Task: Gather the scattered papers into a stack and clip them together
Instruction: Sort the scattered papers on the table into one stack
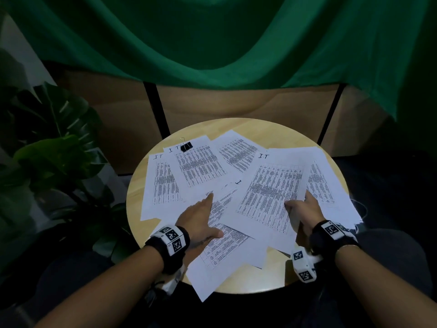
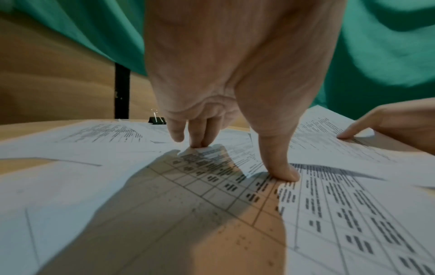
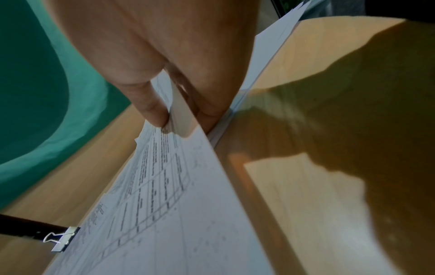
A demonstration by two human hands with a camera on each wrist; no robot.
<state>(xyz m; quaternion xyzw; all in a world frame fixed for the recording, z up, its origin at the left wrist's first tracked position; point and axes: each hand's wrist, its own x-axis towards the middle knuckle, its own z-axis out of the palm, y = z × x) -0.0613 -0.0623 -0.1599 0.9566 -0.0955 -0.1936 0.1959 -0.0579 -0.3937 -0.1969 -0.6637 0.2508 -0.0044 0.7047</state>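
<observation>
Several printed white sheets (image 1: 201, 166) lie scattered and overlapping on a round wooden table (image 1: 260, 129). A black binder clip (image 1: 186, 146) sits on the far-left sheets; it also shows in the left wrist view (image 2: 157, 119) and the right wrist view (image 3: 62, 239). My left hand (image 1: 205, 214) lies flat with straight fingers on the middle sheets, fingertips (image 2: 197, 144) and thumb pressing down. My right hand (image 1: 298, 201) pinches the near edge of the large right sheet (image 1: 269, 190), thumb on top and fingers beneath (image 3: 182, 119), lifting it a little.
A leafy plant (image 1: 54, 147) stands to the left of the table. Green cloth (image 1: 212, 39) hangs behind it, over brown panels and black posts. One sheet (image 1: 205, 287) overhangs the near table edge, and others (image 1: 352, 216) overhang the right edge.
</observation>
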